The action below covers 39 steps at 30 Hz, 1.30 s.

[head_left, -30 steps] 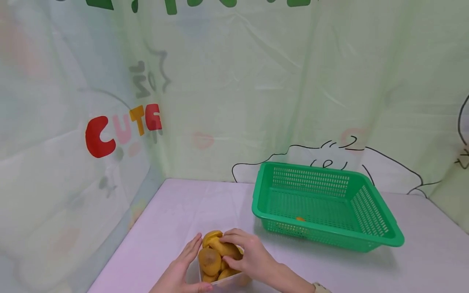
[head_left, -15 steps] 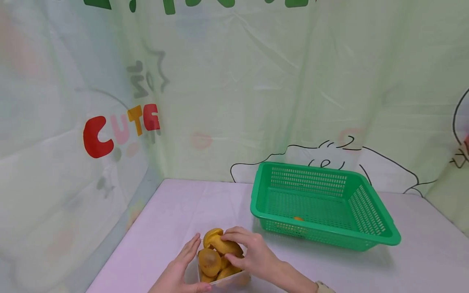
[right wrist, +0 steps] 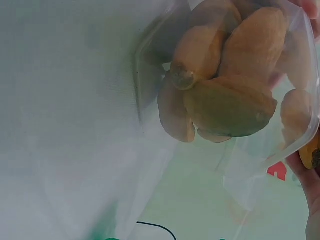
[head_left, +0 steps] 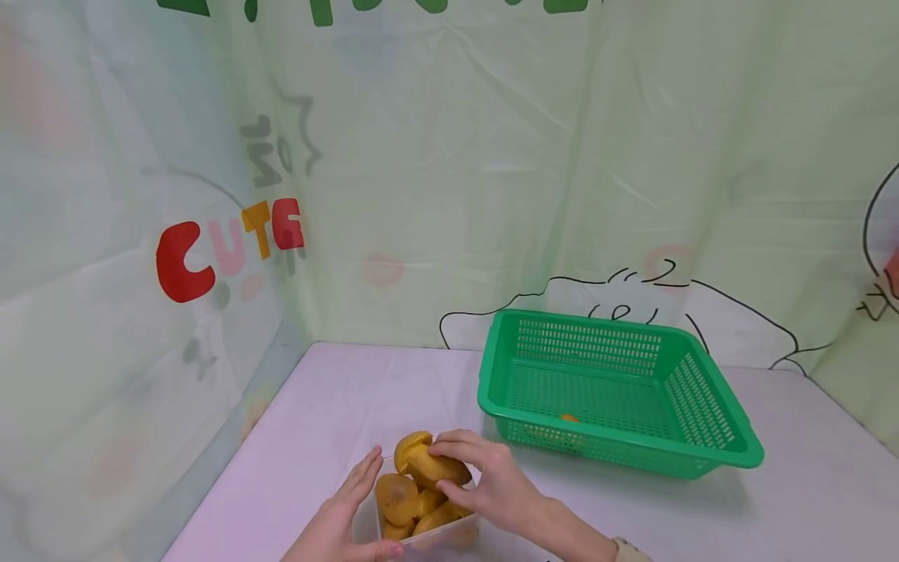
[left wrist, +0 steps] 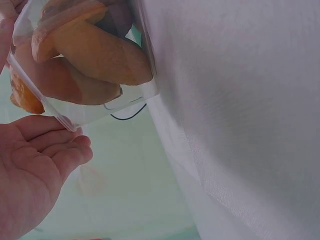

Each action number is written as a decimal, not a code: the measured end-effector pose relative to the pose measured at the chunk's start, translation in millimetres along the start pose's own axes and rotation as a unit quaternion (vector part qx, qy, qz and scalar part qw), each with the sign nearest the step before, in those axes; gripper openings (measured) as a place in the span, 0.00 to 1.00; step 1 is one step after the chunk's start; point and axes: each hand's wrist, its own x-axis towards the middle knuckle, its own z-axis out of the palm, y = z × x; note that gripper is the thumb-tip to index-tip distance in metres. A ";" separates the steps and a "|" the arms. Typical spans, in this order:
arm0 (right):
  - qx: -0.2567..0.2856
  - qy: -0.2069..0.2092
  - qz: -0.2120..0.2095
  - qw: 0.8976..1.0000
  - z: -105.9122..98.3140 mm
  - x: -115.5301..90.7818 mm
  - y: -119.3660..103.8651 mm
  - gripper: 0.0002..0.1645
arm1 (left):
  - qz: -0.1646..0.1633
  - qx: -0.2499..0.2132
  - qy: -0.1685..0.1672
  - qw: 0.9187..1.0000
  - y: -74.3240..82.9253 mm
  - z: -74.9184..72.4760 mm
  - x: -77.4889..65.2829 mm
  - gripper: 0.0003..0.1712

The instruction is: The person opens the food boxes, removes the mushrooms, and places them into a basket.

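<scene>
A clear plastic container (head_left: 438, 535) at the table's front edge is filled with several yellow-brown mushrooms (head_left: 396, 499). Above its rim, my right hand (head_left: 502, 488) pinches one thick-stemmed mushroom (head_left: 431, 467) between thumb and fingers; the cap points left. My left hand (head_left: 337, 519) rests against the container's left side, fingers straight and thumb along the front. Seen from the left wrist, the fingertips (left wrist: 75, 145) touch a corner of the rim, and mushrooms (left wrist: 100, 55) show through the wall. The right wrist view also shows mushrooms (right wrist: 230, 107) through the plastic.
A green perforated basket (head_left: 618, 433) stands behind and to the right, with a small orange thing (head_left: 570, 418) partly visible inside. Printed cloth walls (head_left: 449, 195) enclose the pale table (head_left: 365, 390) at the back and sides.
The right hand has lifted its mushroom slightly up and to the right, away from the others. The left hand has stayed against the container.
</scene>
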 end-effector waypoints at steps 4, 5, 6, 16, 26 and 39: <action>0.005 0.002 0.004 1.000 -3.3 -0.4 -1.0 0.23 | 0.001 0.002 0.001 1.000 -0.5 0.4 -0.4 0.55; 0.005 0.003 0.004 1.000 -4.0 -0.5 -1.4 0.23 | 0.000 0.003 0.001 1.000 -0.4 0.3 -0.5 0.55; 0.006 0.004 0.003 1.000 -4.8 -0.7 -1.9 0.23 | -0.001 0.003 0.002 1.000 -0.3 0.3 -0.5 0.55; -0.006 0.018 -0.016 1.000 -13.5 -0.9 -3.0 0.24 | 0.004 0.023 0.013 1.000 1.0 0.0 -1.4 0.56; -0.045 0.046 0.009 0.998 -35.6 -1.0 1.0 0.22 | 0.004 0.017 0.007 1.000 1.9 -0.6 0.1 0.57; -0.138 0.097 -0.006 0.986 -75.1 -1.0 17.2 0.27 | 0.002 0.004 -0.002 1.000 2.7 -1.0 -0.3 0.57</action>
